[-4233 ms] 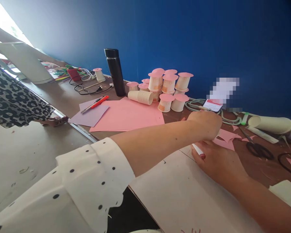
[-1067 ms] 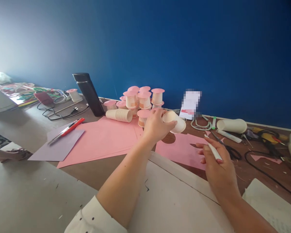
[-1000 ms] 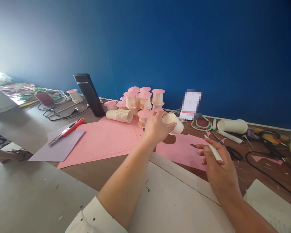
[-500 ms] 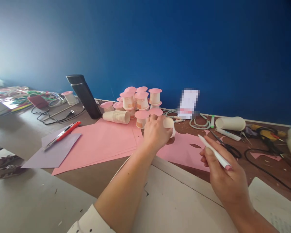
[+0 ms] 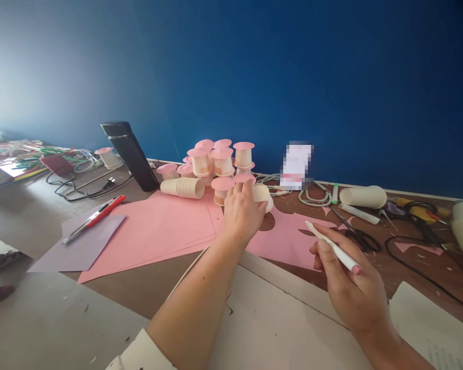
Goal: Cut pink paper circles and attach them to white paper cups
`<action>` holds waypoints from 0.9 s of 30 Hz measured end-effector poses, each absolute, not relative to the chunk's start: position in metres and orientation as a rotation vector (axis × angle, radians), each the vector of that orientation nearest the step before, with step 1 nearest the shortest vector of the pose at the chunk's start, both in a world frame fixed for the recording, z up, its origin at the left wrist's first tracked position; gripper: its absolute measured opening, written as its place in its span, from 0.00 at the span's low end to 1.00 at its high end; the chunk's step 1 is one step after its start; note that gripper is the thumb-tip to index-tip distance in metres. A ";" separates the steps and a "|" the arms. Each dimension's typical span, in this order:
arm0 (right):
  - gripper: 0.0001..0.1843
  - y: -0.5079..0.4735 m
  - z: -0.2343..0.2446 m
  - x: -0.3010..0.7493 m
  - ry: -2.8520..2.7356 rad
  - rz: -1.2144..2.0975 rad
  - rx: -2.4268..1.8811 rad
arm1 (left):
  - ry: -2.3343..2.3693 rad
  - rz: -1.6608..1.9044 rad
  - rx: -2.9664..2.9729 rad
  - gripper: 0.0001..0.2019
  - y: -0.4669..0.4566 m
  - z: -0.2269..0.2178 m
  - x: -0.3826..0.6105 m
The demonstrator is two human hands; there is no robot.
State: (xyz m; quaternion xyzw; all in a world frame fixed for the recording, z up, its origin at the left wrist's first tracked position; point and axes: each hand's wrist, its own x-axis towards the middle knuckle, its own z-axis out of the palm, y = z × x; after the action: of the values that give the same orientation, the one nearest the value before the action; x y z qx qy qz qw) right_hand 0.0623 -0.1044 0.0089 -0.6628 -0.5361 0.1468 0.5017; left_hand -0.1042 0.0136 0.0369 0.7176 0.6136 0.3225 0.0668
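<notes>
My left hand [image 5: 244, 209] reaches to the middle of the table, its fingers and thumb closed on a white paper cup [image 5: 263, 195]. Part of that cup is hidden behind the fingers. Just beyond stand several paper cups [image 5: 222, 162] topped with pink paper discs, some stacked two high. A pink-topped cup [image 5: 245, 178] stands right behind my fingertips. My right hand [image 5: 351, 277] grips a white pen [image 5: 334, 250] with a pink end, its tip up and to the left. Under the pen tip lies a pink sheet [image 5: 281, 241] with rounded cut-outs.
Pink sheets [image 5: 150, 226] lie left, beside a nested stack of cups [image 5: 183, 188]. A red utility knife [image 5: 104, 209] rests on purple paper [image 5: 96, 252]. A black flask [image 5: 133, 156] stands behind. Scissors [image 5: 364, 239], cables [image 5: 314, 198] and another cup stack [image 5: 362, 197] lie right.
My left hand has shifted slightly left with the paper cup, which has turned a little. The view has moved slightly; my right hand keeps the pen in a similar pose.
</notes>
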 end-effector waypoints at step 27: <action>0.25 -0.091 -0.008 0.072 -1.150 0.430 -1.529 | 1.695 0.920 2.310 0.22 0.048 0.030 -0.034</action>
State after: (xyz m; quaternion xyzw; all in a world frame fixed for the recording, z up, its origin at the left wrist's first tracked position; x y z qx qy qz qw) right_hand 0.0717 -0.0906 -0.0078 -0.6477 -0.4871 0.1820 0.5569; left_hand -0.0340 0.0479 0.0304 0.7660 0.5619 0.3052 0.0661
